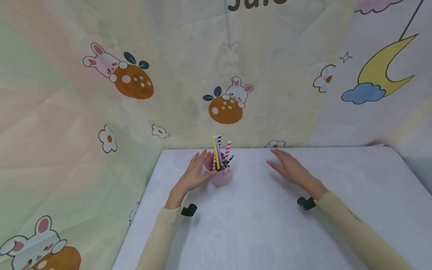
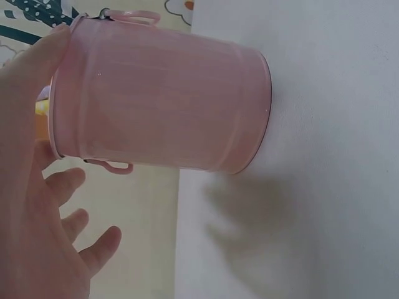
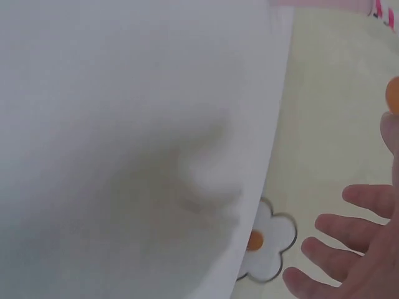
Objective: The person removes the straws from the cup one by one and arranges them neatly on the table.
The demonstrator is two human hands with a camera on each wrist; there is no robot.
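A small pink bucket (image 1: pixel 221 180) with little side handles stands near the back edge of the table. Striped and plain paper straws (image 1: pixel 216 153) stick up out of it, along with a dark speckled bunch. My left hand (image 1: pixel 195 173) holds the bucket at its rim, thumb on one side and index finger (image 2: pixel 45 152) on the other. Its other fingers spread out beside the bucket. To the right, my right hand (image 1: pixel 289 168) hovers over the table, fingers apart and holding nothing. In the right wrist view, part of the bucket (image 3: pixel 330 5) shows at the top edge.
A white-covered table (image 1: pixel 256 225) lies under both hands. Close behind it hangs a cloth backdrop (image 1: pixel 182 93) printed with rabbits, flowers and a moon. Each wrist carries a black camera mount, the left mount (image 1: pixel 189 210) and the right mount (image 1: pixel 306 203).
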